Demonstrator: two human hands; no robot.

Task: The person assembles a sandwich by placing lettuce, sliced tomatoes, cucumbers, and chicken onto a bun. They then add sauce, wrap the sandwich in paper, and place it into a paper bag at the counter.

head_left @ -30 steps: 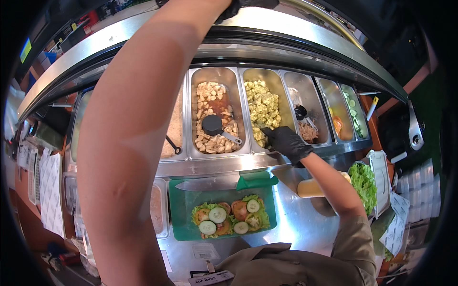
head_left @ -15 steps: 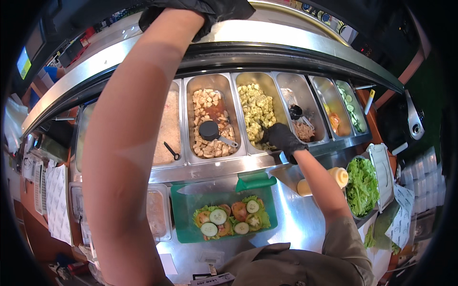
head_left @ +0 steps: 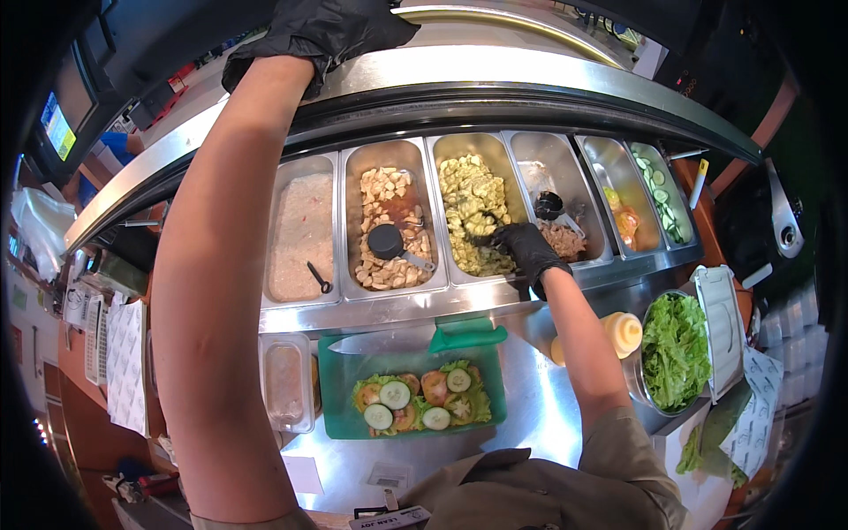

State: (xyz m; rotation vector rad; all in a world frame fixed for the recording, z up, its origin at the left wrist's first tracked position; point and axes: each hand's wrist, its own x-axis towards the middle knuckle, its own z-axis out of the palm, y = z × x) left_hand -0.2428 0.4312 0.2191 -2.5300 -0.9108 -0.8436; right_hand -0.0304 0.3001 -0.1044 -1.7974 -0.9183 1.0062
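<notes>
My left arm stretches far forward, and my black-gloved left hand (head_left: pixel 322 34) rests at the metal lid edge (head_left: pixel 397 71); its fingers are mostly cut off by the picture's top. My right hand (head_left: pixel 528 252), also black-gloved, is closed at the front right of a steel pan (head_left: pixel 442 265) of chunky yellow chicken mix (head_left: pixel 473 190). Its fingers grip a dark scoop (head_left: pixel 482 231), partly sunk in the mix. Nearer me, a green tray (head_left: pixel 340 424) holds a long knife (head_left: pixel 380 343) with a green handle and lettuce topped with tomato and cucumber slices (head_left: pixel 395 395).
Neighbouring pans hold pale spread (head_left: pixel 300 221), diced chicken (head_left: pixel 384 185) with a black scoop, shredded meat (head_left: pixel 561 240) and cucumber slices (head_left: pixel 658 185). A sauce bottle (head_left: pixel 624 334) lies under my right forearm, beside a lettuce tub (head_left: pixel 676 353). A clear container (head_left: pixel 287 389) stands left of the tray.
My left arm has shifted left in the picture, uncovering the pan of pale spread. My right hand stays at the yellow mix, where more of the dark scoop shows. The view has shifted slightly.
</notes>
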